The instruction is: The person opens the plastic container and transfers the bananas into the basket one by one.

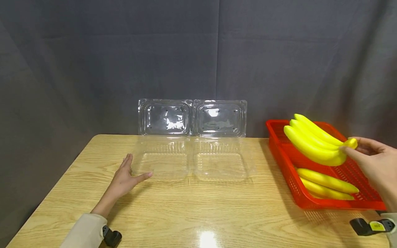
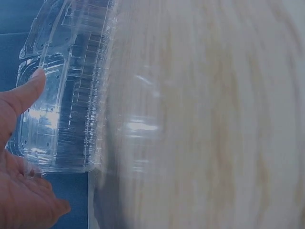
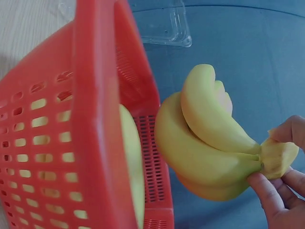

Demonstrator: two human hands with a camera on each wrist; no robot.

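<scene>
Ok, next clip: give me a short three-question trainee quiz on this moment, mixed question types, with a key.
1. True or false: the right hand pinches the banana bunch by its stem end, lifted above the red basket.
2. What does the left hand touch?
A. the near edge of the left clear clamshell box
B. the basket
C. the bananas
3. Fill in: apart from the lifted bunch, more ____ lie in the basket.

Key
1. True.
2. A. The fingers are straight, flat on the wooden table, against the box's edge; a second clear clamshell box stands open beside it.
3. Bananas.
</scene>
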